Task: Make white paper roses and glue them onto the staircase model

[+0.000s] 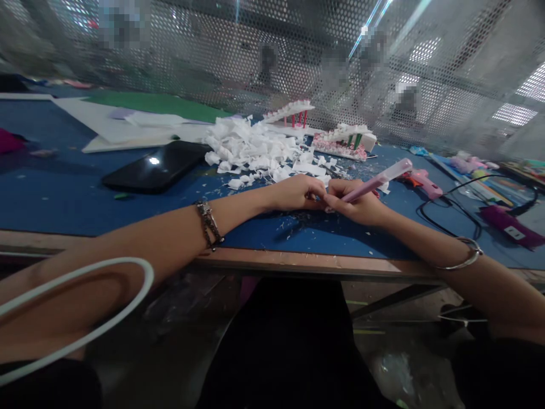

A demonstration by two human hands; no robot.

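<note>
My right hand (360,205) is closed around a slim pink pen-shaped tool (377,180), its thicker, paler end pointing up and right. The tool's lower end is hidden among my fingers, so its exact kind does not show. My left hand (296,193) meets the right one just above the blue table, its fingers curled in a pinch. Whatever lies between those fingertips is too small and covered to make out. Behind both hands spreads a heap of torn white pieces (255,149), with fine white scraps scattered under my wrists.
A black glossy device (157,167) lies left of the heap. Two small white models with red or green posts (298,113) stand behind it. At the right are a pink glue gun (421,182), a black cable and a purple block (511,226). A white cable loops over my left arm.
</note>
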